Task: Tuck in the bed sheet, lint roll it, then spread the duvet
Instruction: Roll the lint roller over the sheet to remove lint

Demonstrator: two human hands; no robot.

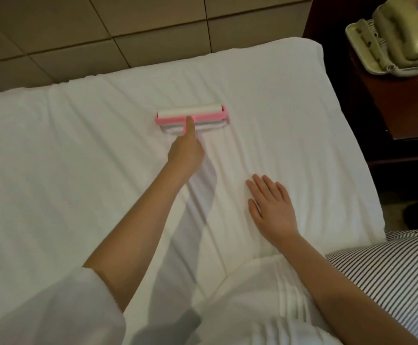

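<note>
A pink lint roller with a wide white roll lies against the white bed sheet near the head of the bed. My left hand grips its handle, forefinger stretched along the stem toward the roll. Flat on the sheet to the right rests my right hand, fingers straight and spread. A fold of white duvet bunches at the near edge under my arms.
A padded tan headboard runs behind the mattress. To the right stands a dark wooden nightstand carrying a beige telephone. A black-and-white striped cloth lies at the bed's near right corner.
</note>
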